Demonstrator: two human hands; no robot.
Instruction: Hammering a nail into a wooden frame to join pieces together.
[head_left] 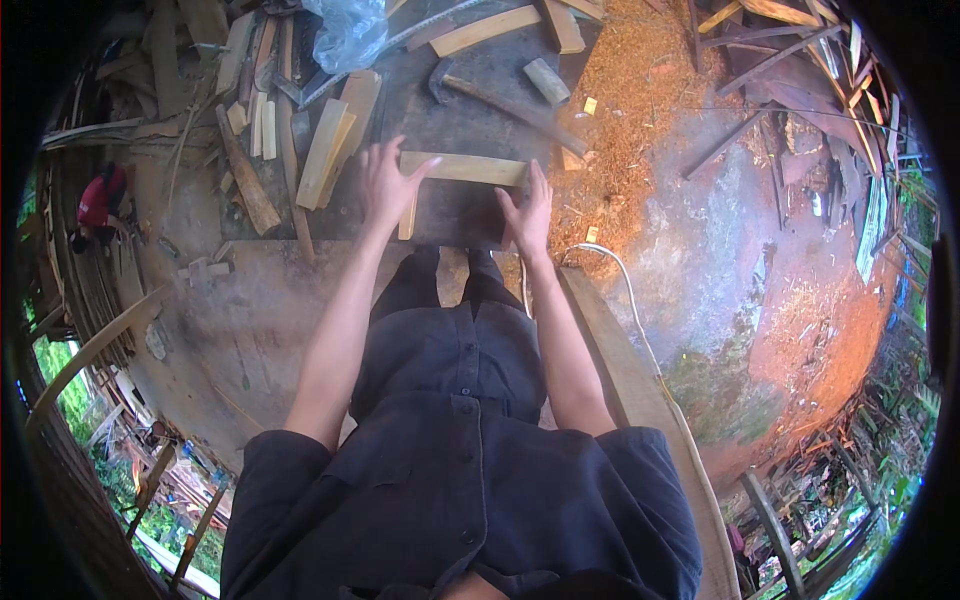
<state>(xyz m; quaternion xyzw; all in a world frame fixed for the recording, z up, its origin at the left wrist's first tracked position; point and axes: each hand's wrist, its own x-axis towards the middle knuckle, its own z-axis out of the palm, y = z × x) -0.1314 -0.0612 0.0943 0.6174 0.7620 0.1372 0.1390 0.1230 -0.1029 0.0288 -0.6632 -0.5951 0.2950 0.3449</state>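
Observation:
A small frame of light wood, with a flat top board (475, 168) and a leg (408, 217) below its left end, stands on the dark work surface (450, 130) in front of me. At the board's left end is my left hand (388, 188), fingers spread and thumb over the wood's edge. My right hand (530, 212) is at the other end, fingers stretched up along it and thumb apart. Neither hand appears closed around the wood. Beyond the frame lies a hammer (505, 105) with a long wooden handle, its head to the left.
Wood offcuts (335, 145) lie left of the frame, near a clear plastic bag (350, 35). A short block (546, 81) sits beyond the hammer. Sawdust (625, 120) covers ground to the right. A pale cord (632, 290) runs beside a long plank (610, 350). Another person (100, 203) crouches far left.

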